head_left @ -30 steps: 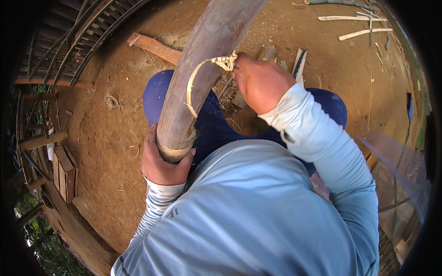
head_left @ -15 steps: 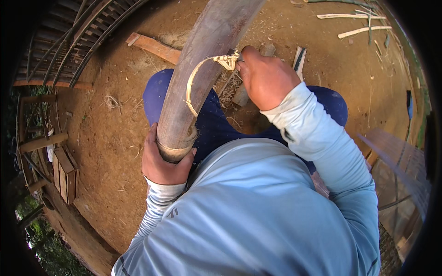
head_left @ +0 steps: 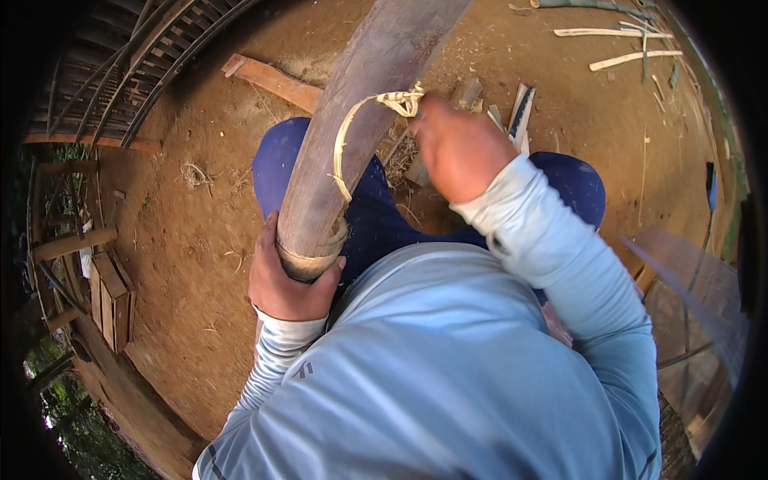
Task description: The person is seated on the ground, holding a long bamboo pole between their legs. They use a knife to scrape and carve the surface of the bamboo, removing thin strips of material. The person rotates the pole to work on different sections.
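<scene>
A thick grey-brown bamboo pole (head_left: 360,120) slants from the top of the head view down to my lap. My left hand (head_left: 284,284) grips its near cut end from below. A thin pale strip (head_left: 348,140) peels off the pole's side and ends in a twisted knot (head_left: 404,100) near the top. My right hand (head_left: 460,148) is closed on that twisted end, just right of the pole. Beneath are my knees in dark blue trousers (head_left: 276,164), and my light blue shirt fills the lower view.
Bare brown dirt ground lies all around. A wooden plank (head_left: 272,80) lies behind the pole, and pale cut sticks (head_left: 616,36) lie at the top right. Wood scraps and a blade-like piece (head_left: 520,116) sit between my knees. A wooden fence (head_left: 120,72) and a small crate (head_left: 112,296) stand at left.
My right hand has shifted slightly left and up toward the pole, still pulling the strip's twisted end. My left hand and the pole have stayed in place.
</scene>
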Demonstrator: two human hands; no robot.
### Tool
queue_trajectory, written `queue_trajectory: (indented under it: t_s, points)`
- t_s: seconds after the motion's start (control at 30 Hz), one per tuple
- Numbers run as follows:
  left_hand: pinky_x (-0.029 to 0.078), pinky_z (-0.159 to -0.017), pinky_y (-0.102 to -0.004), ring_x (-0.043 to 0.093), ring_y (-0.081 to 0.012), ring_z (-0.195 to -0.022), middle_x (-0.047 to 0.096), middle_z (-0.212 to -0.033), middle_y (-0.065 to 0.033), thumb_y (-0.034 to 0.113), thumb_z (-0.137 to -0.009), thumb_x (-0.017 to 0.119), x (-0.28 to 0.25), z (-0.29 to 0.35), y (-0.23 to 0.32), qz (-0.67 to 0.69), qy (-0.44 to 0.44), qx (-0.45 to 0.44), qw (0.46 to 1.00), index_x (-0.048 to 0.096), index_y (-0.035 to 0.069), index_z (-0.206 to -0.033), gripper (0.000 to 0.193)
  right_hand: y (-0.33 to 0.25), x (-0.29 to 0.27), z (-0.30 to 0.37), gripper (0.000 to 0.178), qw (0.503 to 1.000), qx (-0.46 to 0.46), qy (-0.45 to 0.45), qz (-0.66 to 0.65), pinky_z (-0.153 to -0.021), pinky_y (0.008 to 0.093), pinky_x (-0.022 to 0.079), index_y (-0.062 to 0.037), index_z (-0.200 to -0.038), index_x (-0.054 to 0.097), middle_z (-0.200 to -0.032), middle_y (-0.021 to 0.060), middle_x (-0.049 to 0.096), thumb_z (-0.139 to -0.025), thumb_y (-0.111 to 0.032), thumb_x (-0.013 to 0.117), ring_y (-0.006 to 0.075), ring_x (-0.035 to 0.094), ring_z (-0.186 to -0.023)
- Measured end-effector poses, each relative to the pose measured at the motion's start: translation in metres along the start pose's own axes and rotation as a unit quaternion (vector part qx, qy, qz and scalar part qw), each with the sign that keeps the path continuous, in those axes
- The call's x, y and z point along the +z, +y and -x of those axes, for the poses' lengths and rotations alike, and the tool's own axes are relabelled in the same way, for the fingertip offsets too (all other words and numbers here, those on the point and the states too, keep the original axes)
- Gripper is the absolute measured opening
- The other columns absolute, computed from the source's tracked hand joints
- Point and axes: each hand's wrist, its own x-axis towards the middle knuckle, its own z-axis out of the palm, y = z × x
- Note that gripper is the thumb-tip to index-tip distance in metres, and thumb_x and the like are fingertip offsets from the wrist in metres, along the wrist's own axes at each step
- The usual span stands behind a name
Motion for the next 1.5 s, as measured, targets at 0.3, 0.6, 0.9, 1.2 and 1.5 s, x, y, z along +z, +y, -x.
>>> queue_trajectory:
  t_s: [0.3,0.6,0.9,1.2,1.5]
  points:
    - [0.050,-0.103,-0.0421,0.064,-0.0340,-0.120,0.062,-0.132,-0.0210,0.012,-0.061,0.093,-0.001,-0.001,0.003,0.004,-0.003,-0.005,1.000,0.046,0.001,-0.144,0.097,-0.010,0.003,0.005,0.020,0.997,0.006,-0.075,0.010,-0.069,0.0544,0.054,-0.0012,-0.099,0.061,-0.081,0.0287,0.066,-0.102,-0.020,0.055,0.0451,0.068,-0.075]
    - [0.049,-0.104,-0.0421,0.063,-0.0338,-0.121,0.061,-0.133,-0.0210,0.013,-0.061,0.093,-0.003,-0.003,0.003,0.006,-0.008,-0.011,1.000,0.046,0.001,-0.145,0.097,-0.002,-0.007,-0.002,0.025,0.999,0.016,0.029,0.040,-0.070,0.0555,0.055,0.0001,-0.101,0.059,-0.082,0.0265,0.069,-0.102,-0.025,0.056,0.0470,0.069,-0.078]
    - [0.050,-0.103,-0.0415,0.064,-0.0340,-0.119,0.063,-0.131,-0.0212,0.014,-0.061,0.093,-0.005,-0.002,0.005,0.015,-0.015,-0.030,0.999,0.045,0.001,-0.146,0.099,0.021,0.001,-0.017,0.022,0.998,-0.067,0.009,0.014,-0.065,0.0546,0.052,-0.0016,-0.103,0.060,-0.075,0.0254,0.065,-0.102,-0.023,0.056,0.0491,0.064,-0.072]
    - [0.050,-0.102,-0.0419,0.064,-0.0348,-0.120,0.062,-0.132,-0.0212,0.014,-0.061,0.093,-0.004,-0.003,0.002,0.013,-0.015,-0.018,1.000,0.045,0.001,-0.146,0.098,0.012,-0.009,-0.015,0.023,0.997,-0.015,0.063,0.038,-0.070,0.0551,0.054,-0.0003,-0.106,0.059,-0.083,0.0280,0.067,-0.102,-0.023,0.055,0.0484,0.067,-0.080]
    - [0.055,-0.096,-0.0436,0.067,-0.0407,-0.111,0.066,-0.124,-0.0235,0.019,-0.061,0.093,-0.001,-0.004,-0.002,0.003,0.009,0.018,1.000,0.048,-0.001,-0.145,0.097,-0.005,-0.002,-0.003,0.022,0.999,0.026,-0.014,0.038,-0.072,0.0550,0.055,-0.0025,-0.101,0.061,-0.083,0.0247,0.069,-0.103,-0.021,0.050,0.0461,0.068,-0.079]
